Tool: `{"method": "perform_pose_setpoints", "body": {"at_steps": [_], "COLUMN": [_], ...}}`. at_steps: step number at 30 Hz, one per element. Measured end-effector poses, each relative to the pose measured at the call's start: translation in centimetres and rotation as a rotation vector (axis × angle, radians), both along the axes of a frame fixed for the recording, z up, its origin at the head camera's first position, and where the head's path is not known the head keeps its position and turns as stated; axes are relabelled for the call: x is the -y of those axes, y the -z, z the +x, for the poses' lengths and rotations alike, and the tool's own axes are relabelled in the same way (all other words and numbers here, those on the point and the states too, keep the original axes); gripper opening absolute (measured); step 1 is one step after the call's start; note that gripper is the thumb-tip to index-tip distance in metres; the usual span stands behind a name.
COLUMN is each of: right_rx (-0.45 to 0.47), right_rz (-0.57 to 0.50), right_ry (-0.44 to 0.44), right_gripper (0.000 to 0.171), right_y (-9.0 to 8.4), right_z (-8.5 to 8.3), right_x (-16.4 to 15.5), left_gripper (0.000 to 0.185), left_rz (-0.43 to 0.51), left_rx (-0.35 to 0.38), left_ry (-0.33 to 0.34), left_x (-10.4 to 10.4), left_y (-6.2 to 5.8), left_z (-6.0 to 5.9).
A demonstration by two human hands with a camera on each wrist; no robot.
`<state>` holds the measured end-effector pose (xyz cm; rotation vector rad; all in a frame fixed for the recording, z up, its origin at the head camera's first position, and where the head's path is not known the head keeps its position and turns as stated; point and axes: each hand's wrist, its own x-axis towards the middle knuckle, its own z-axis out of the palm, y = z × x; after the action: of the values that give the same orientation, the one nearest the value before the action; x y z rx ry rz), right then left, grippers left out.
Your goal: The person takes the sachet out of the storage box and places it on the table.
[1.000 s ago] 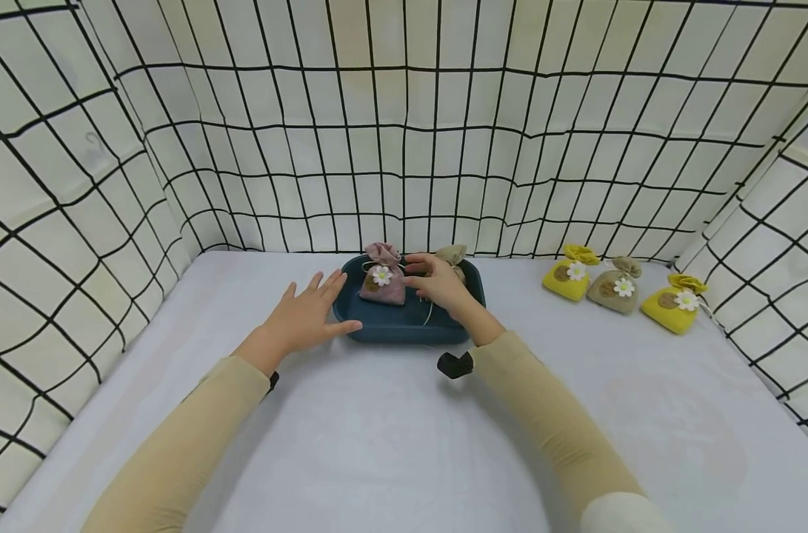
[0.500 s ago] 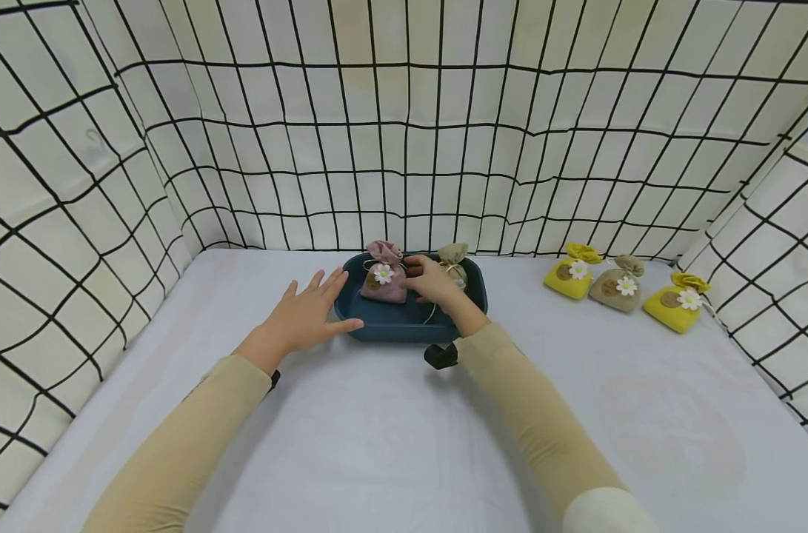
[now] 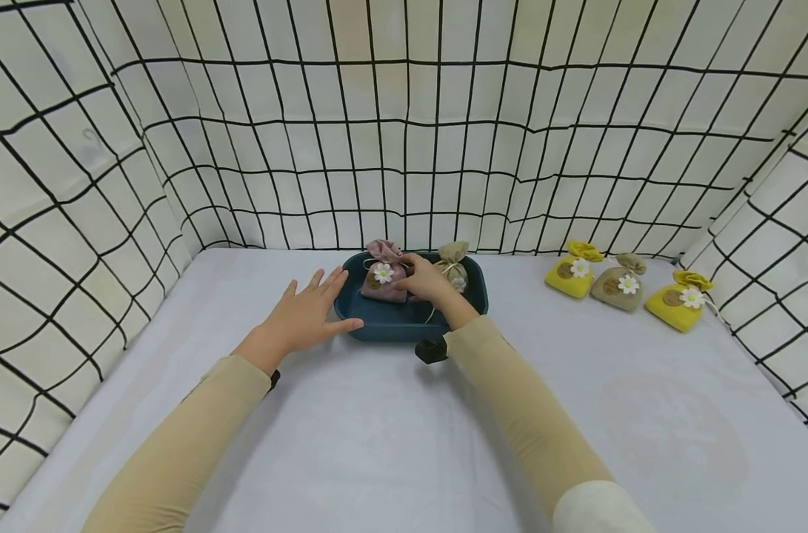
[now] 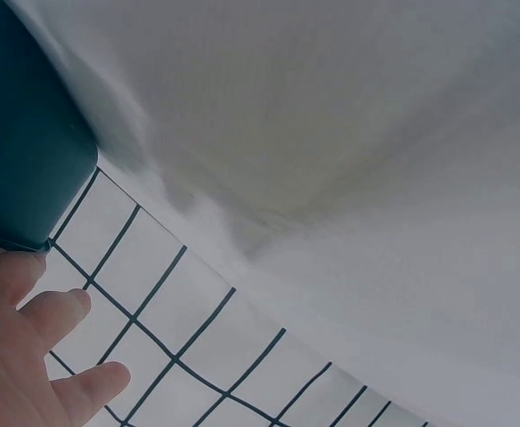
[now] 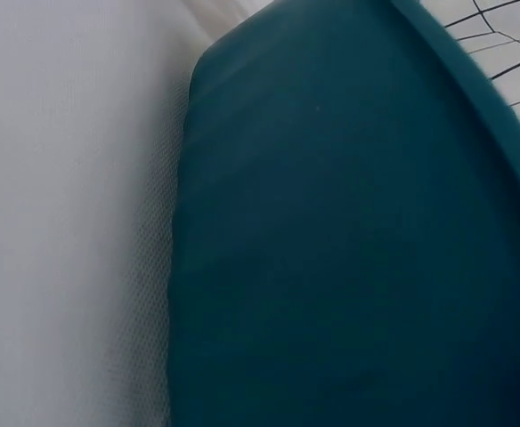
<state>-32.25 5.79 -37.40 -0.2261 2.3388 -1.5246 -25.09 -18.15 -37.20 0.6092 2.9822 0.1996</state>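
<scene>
Bracing the teal tray (image 3: 384, 331) left of centre frame: left hand (image 3: 308, 316) lies flat on the table (image 3: 390, 437), fingers straight and relaxed, fingertips (image 4: 64, 304) against the tray's left wall, gripping nothing. Left wrist view confirms it: straight fingers beside the tray corner (image 4: 20, 133).

Centre frame, inside the tray: pink sachet (image 3: 382, 274) upright at the left end, beige sachet (image 3: 453, 265) at the right end. Right hand (image 3: 427, 282) is down between them, fingers curled at the pink sachet's right side; looks like a pinch on it or its drawstring, but contact is too small to confirm. Right wrist view shows only the tray's outer wall (image 5: 349, 231).

Step, as I read it: arranging sachets in the tray. Next move likely needs a light fabric grip, with the left hand stopping the tray from sliding.

Right of frame: three more sachets in a row on the table, well apart from the tray: yellow sachet (image 3: 569, 272), grey-beige sachet (image 3: 618, 283), second yellow sachet (image 3: 678, 302).

Surface: white cloth-covered table. Room: cream fabric walls (image 3: 404, 133) with a black grid, closing in left, back and right.
</scene>
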Motion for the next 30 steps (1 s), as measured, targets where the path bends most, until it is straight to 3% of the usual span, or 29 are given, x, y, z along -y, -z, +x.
{"method": "perform_pose_setpoints", "body": {"at_steps": [9,20,30], "right_rx": [-0.019,-0.165,-0.178], "right_rz": [0.031,0.143,0.191], "right_ry": [-0.017,-0.036,-0.028], "right_gripper": [0.067,0.067,0.062], "right_y": [0.04,0.63,0.81], "right_z": [-0.35,-0.54,-0.63], "right_x": [0.16,0.5,0.55], "left_gripper": [0.105,0.104,0.105], "left_rz": [0.003,-0.002,0.006], "left_rx": [-0.004,-0.006,-0.003], "left_ry": [-0.001,0.006,0.006], "left_x": [0.03,0.07,0.14], "left_y": [-0.06,0.06,0.1], "left_z": [0.04,0.13,0.03]}}
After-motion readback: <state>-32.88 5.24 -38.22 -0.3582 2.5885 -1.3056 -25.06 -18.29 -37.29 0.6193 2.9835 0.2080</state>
